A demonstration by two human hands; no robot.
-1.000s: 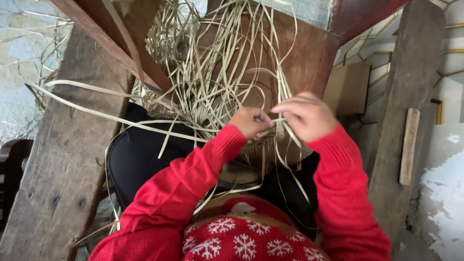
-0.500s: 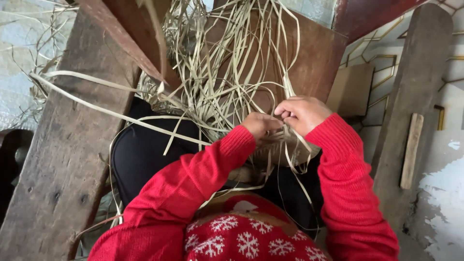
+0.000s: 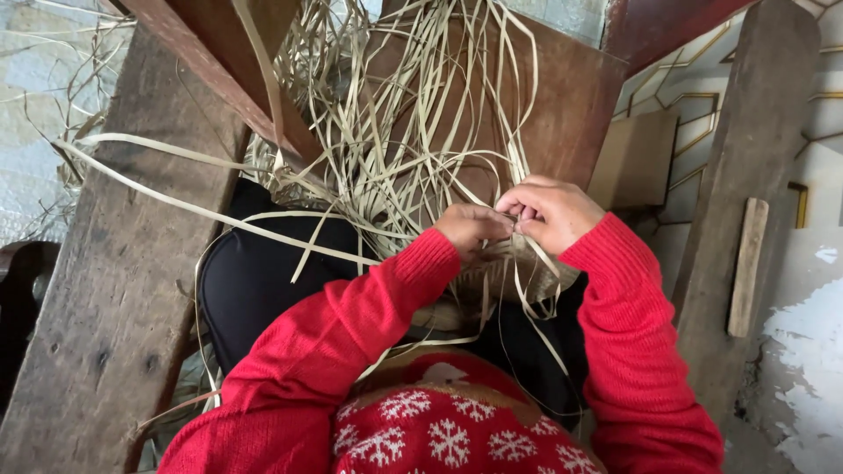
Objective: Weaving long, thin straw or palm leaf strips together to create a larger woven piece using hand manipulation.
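Looking straight down at someone in a red knitted sweater (image 3: 378, 351) with white snowflakes, sitting with a bundle of pale flat straw strips (image 3: 395, 132) spread over their lap. The left hand (image 3: 470, 228) and right hand (image 3: 549, 211) are pressed together right above a small woven piece (image 3: 518, 276), which sits on the black trousers (image 3: 263, 272) near the middle of the lap. Both hands have their fingers curled in tight, pinching the strips where the loose ends come together; the right hand's fingertips are tucked against the left's, so exactly which strip each one has can't be made out. Loose strips fan up and away from the hands toward the top, and a few long ones trail off to the left across a rough wooden plank (image 3: 123, 281). Another weathered wooden post (image 3: 746, 175) stands on the right, with a reddish-brown board (image 3: 571, 96) behind the straw.
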